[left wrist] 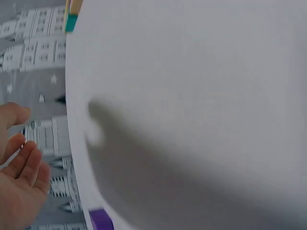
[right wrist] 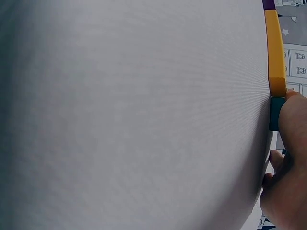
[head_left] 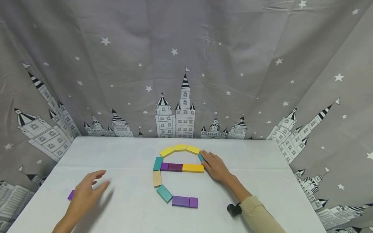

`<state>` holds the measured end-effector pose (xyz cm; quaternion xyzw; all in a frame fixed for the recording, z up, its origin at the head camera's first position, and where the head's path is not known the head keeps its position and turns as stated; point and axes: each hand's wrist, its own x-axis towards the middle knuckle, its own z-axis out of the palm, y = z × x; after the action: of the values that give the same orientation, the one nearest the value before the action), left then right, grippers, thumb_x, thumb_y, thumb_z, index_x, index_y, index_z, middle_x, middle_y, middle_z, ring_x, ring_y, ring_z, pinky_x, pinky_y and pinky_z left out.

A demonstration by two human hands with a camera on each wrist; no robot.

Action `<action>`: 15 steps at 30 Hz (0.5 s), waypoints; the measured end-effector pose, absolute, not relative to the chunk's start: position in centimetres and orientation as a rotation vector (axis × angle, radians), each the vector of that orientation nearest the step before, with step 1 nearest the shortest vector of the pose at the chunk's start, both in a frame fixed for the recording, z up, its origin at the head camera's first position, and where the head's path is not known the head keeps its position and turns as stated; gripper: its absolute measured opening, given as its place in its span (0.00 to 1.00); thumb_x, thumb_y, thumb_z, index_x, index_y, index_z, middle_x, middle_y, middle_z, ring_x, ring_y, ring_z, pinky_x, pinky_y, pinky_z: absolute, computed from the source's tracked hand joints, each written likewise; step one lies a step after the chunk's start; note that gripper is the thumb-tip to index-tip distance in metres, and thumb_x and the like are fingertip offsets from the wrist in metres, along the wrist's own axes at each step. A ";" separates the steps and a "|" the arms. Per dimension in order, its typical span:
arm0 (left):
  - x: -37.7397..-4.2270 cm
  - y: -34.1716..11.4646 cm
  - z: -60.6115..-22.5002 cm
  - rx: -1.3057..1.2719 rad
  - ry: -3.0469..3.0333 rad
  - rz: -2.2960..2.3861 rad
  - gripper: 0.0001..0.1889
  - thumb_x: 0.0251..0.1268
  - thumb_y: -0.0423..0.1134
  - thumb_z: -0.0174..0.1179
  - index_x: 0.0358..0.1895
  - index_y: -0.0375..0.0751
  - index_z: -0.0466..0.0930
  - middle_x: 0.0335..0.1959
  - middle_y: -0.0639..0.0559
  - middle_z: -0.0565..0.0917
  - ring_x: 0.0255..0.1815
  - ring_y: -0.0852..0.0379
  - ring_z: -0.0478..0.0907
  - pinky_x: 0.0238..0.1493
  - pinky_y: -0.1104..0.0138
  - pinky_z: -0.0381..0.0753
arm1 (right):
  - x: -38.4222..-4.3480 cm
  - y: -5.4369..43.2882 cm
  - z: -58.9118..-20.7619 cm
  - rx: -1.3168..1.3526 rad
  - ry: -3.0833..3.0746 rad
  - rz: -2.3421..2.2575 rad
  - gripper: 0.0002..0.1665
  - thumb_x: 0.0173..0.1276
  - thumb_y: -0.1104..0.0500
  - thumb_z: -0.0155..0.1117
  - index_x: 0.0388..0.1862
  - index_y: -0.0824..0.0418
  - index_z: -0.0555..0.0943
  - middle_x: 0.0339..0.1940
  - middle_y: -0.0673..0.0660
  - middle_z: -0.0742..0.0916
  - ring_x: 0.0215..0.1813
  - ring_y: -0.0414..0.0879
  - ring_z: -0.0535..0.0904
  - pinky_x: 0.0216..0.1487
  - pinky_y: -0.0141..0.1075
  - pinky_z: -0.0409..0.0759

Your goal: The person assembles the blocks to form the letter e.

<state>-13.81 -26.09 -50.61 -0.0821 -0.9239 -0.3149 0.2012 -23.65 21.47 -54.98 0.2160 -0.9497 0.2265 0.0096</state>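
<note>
My right hand [head_left: 215, 166] pinches a teal block [head_left: 201, 157] at the right side of a block outline, fingers at its far side and thumb at the near side. In the right wrist view, the thumb overlaps the teal block [right wrist: 275, 114], close to the end of the long orange-yellow block [right wrist: 276, 52]. My left hand [head_left: 88, 187] hovers over the left part of the table, thumb and fingers spread apart, holding nothing. Partly hidden behind that hand lies a purple block [head_left: 71, 194], which also shows low in the left wrist view.
Yellow blocks [head_left: 180, 148] arch along the top of the outline. A teal block [head_left: 158, 163], a beige block [head_left: 157, 179] and another teal block [head_left: 164, 194] curve down its left. Purple blocks [head_left: 180, 201] form the bottom. A black object [head_left: 234, 210] sits by the right sleeve.
</note>
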 end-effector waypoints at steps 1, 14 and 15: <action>-13.7 -26.9 -50.6 -0.184 -2.612 -0.871 0.22 0.59 0.30 0.69 0.56 0.27 0.76 0.51 0.34 0.80 0.49 0.40 0.76 0.48 0.58 0.78 | -23.7 21.5 -55.0 0.674 -2.966 0.707 0.32 0.82 0.51 0.46 0.79 0.61 0.60 0.77 0.59 0.66 0.76 0.61 0.60 0.74 0.58 0.56; -12.9 -33.7 -51.8 0.354 -3.001 -0.792 0.36 0.65 0.43 0.66 0.58 0.12 0.61 0.52 0.15 0.68 0.54 0.21 0.65 0.54 0.30 0.67 | -23.8 21.5 -55.0 0.678 -2.966 0.695 0.32 0.82 0.50 0.46 0.78 0.62 0.61 0.77 0.59 0.67 0.76 0.61 0.60 0.74 0.57 0.57; -13.0 -33.8 -52.0 0.403 -3.021 -0.808 0.36 0.64 0.42 0.66 0.58 0.12 0.61 0.52 0.16 0.68 0.54 0.20 0.64 0.55 0.31 0.67 | -23.8 21.5 -55.0 0.678 -2.964 0.697 0.32 0.82 0.50 0.46 0.78 0.62 0.61 0.77 0.59 0.67 0.76 0.61 0.60 0.74 0.57 0.58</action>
<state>-12.97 -33.79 -52.02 0.1278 -0.9581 -0.2563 -0.0056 -23.76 21.49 -55.02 0.2174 -0.9501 0.2233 0.0110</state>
